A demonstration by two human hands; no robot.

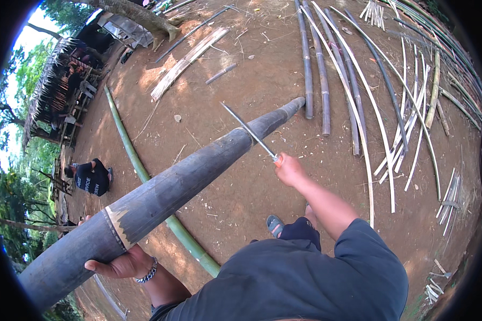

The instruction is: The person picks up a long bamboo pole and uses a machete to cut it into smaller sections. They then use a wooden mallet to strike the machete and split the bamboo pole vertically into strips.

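A thick dark bamboo pole (185,170) slants from the lower left up to the right, its thin end reaching toward the poles on the ground. My left hand (126,263) is closed around its thick part from below, beside a node with a pale scraped patch (124,226). Fingertips show on the pole's far side. In my right hand (290,171) is a long-bladed knife (260,142) with an orange handle, mostly hidden by the fingers. Its narrow blade crosses the pole near a node; whether it touches the bamboo I cannot tell.
A green bamboo pole (127,140) lies on the dirt beneath the dark one. Several dark poles (322,80) and pale split strips (377,123) spread across the right. A flat split piece (187,64) lies farther off. At left, a person (93,176) crouches near a thatched hut (53,85).
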